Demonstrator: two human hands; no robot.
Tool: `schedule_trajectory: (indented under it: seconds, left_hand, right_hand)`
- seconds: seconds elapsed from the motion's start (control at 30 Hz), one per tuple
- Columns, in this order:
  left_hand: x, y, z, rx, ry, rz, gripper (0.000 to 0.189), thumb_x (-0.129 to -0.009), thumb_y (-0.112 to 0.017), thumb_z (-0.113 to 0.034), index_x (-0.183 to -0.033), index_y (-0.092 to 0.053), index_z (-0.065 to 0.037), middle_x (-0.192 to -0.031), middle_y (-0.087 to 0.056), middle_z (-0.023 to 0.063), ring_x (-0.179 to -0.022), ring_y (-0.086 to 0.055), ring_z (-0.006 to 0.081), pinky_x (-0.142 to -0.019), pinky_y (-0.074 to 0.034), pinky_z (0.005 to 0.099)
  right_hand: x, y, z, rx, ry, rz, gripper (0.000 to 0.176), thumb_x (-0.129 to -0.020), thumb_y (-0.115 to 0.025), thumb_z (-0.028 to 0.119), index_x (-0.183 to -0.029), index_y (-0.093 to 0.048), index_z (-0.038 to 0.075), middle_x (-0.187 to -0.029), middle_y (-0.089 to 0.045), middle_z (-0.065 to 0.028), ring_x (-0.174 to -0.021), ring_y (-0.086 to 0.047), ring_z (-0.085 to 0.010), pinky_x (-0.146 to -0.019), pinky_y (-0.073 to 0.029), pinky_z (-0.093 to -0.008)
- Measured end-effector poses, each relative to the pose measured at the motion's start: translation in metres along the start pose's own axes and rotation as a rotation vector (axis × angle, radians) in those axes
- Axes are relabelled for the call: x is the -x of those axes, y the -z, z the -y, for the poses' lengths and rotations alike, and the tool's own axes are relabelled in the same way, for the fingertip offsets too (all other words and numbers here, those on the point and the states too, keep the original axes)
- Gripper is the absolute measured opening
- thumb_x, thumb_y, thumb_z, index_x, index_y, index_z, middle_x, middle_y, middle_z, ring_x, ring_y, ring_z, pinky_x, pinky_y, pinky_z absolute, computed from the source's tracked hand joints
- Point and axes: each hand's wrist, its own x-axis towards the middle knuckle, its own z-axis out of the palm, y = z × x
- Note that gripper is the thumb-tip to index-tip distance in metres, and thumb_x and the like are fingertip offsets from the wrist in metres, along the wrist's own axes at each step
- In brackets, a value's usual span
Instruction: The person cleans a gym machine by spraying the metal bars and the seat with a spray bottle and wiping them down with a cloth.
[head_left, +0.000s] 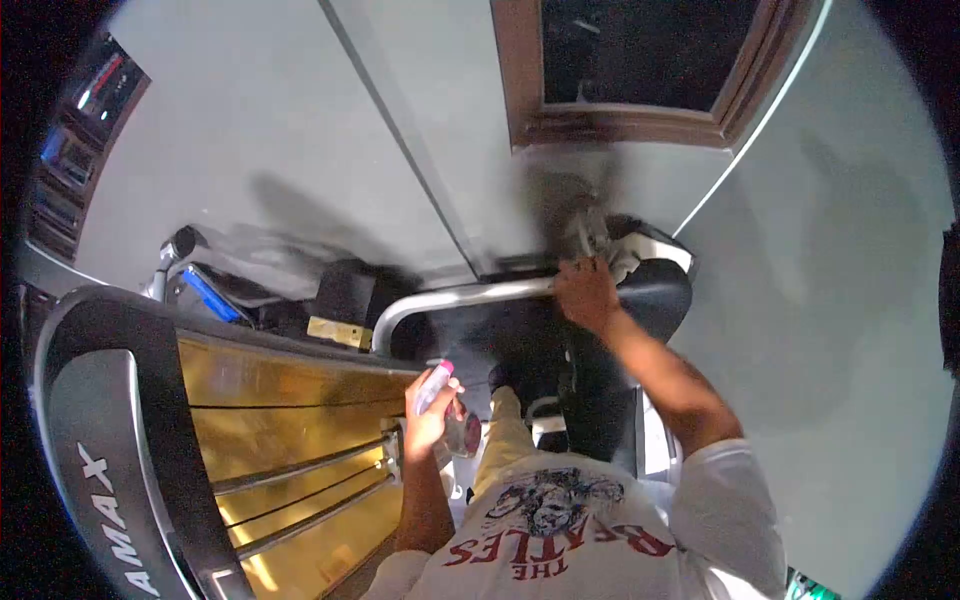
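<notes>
My left hand [425, 428] is closed around the neck of a spray bottle with a pink nozzle [446, 367] and a pale trigger head. The clear bottle body [463, 432] with a pinkish label hangs below the fingers. My right hand [588, 290] reaches forward to the end of a curved silver metal bar [470, 296], its fingers curled beside a black padded seat [655, 298]. A greyish, shiny thing [588, 234] shows just beyond those fingers; I cannot tell what they grip.
Left of me stands a gym machine with a black cover [100, 470], a gold panel [285, 415] and metal guide rods [300, 470]. A blue-edged part [210, 294] sits behind it. Ahead is a grey wall [400, 180] with a brown-framed window [650, 50].
</notes>
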Motion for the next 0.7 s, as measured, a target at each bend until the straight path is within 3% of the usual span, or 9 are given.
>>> schedule_trajectory:
  seconds: [0.13,0.23,0.33,0.43,0.5,0.57,0.63,0.7]
  left_hand:
    - [-0.007,0.008,0.003,-0.078,-0.002,0.018,0.018,-0.087,-0.067,-0.013,-0.092,-0.059,0.002,-0.076,-0.063,0.0078,-0.052,-0.058,0.0136,-0.051,-0.047,0.0290]
    - [-0.019,0.012,0.027,-0.138,-0.012,0.000,0.017,-0.086,-0.070,-0.014,-0.087,-0.060,-0.001,-0.075,-0.062,0.0052,-0.054,-0.057,0.0116,-0.052,-0.046,0.0290]
    - [-0.034,0.000,0.043,-0.265,-0.151,0.046,0.018,-0.086,-0.072,-0.015,-0.084,-0.060,-0.003,-0.070,-0.059,0.0020,-0.057,-0.056,0.0099,-0.051,-0.045,0.0285]
    - [-0.037,-0.017,0.033,-0.053,0.048,0.179,0.019,-0.087,-0.071,-0.018,-0.085,-0.059,-0.003,-0.068,-0.058,0.0017,-0.055,-0.056,0.0099,-0.048,-0.045,0.0277]
    - [-0.040,-0.025,0.036,-0.100,0.058,0.214,0.018,-0.089,-0.069,-0.017,-0.086,-0.059,-0.004,-0.066,-0.056,0.0011,-0.053,-0.056,0.0103,-0.047,-0.046,0.0284]
    - [-0.041,-0.028,0.047,0.012,0.113,0.269,0.017,-0.089,-0.068,-0.017,-0.086,-0.059,-0.004,-0.065,-0.055,0.0008,-0.052,-0.056,0.0103,-0.047,-0.046,0.0285]
    - [-0.048,-0.028,0.071,-0.103,0.139,0.270,0.015,-0.089,-0.067,-0.017,-0.087,-0.060,-0.004,-0.064,-0.055,0.0011,-0.050,-0.055,0.0098,-0.045,-0.045,0.0282]
    - [-0.054,-0.038,0.079,-0.059,0.201,0.281,0.015,-0.088,-0.067,-0.017,-0.087,-0.061,-0.003,-0.064,-0.056,0.0019,-0.050,-0.055,0.0100,-0.045,-0.044,0.0281]
  right_hand:
    - [0.004,0.000,-0.001,-0.050,0.155,0.036,0.021,-0.085,-0.055,0.027,-0.094,-0.074,0.023,-0.116,-0.061,-0.0029,-0.119,-0.049,-0.0299,-0.102,-0.036,-0.0494]
    - [0.011,-0.016,0.030,0.027,0.388,0.273,0.021,-0.082,-0.057,0.026,-0.091,-0.074,0.016,-0.115,-0.061,-0.0042,-0.113,-0.052,-0.0299,-0.101,-0.038,-0.0468]
    - [0.034,-0.059,0.062,0.158,0.603,0.315,0.021,-0.080,-0.058,0.023,-0.084,-0.074,0.010,-0.105,-0.062,-0.0082,-0.106,-0.055,-0.0299,-0.097,-0.042,-0.0451]
    - [0.105,-0.157,0.088,-0.083,0.376,0.304,0.021,-0.077,-0.059,0.020,-0.081,-0.073,0.004,-0.099,-0.064,-0.0132,-0.105,-0.055,-0.0317,-0.096,-0.043,-0.0457]
    - [0.129,-0.149,0.102,-0.183,0.156,0.441,0.030,-0.083,-0.056,0.029,-0.089,-0.074,0.005,-0.102,-0.066,-0.0151,-0.105,-0.060,-0.0342,-0.095,-0.046,-0.0479]
    - [0.154,-0.152,0.108,-0.199,0.140,0.640,0.036,-0.087,-0.054,0.036,-0.093,-0.074,0.007,-0.102,-0.067,-0.0174,-0.103,-0.063,-0.0360,-0.092,-0.049,-0.0486]
    - [0.181,-0.156,0.102,-0.132,0.316,0.902,0.040,-0.089,-0.053,0.041,-0.094,-0.073,0.007,-0.098,-0.068,-0.0200,-0.098,-0.065,-0.0370,-0.089,-0.051,-0.0476]
    - [0.179,-0.127,0.098,-0.423,0.113,0.932,0.044,-0.092,-0.050,0.044,-0.095,-0.072,0.006,-0.097,-0.068,-0.0214,-0.093,-0.066,-0.0371,-0.086,-0.052,-0.0480]
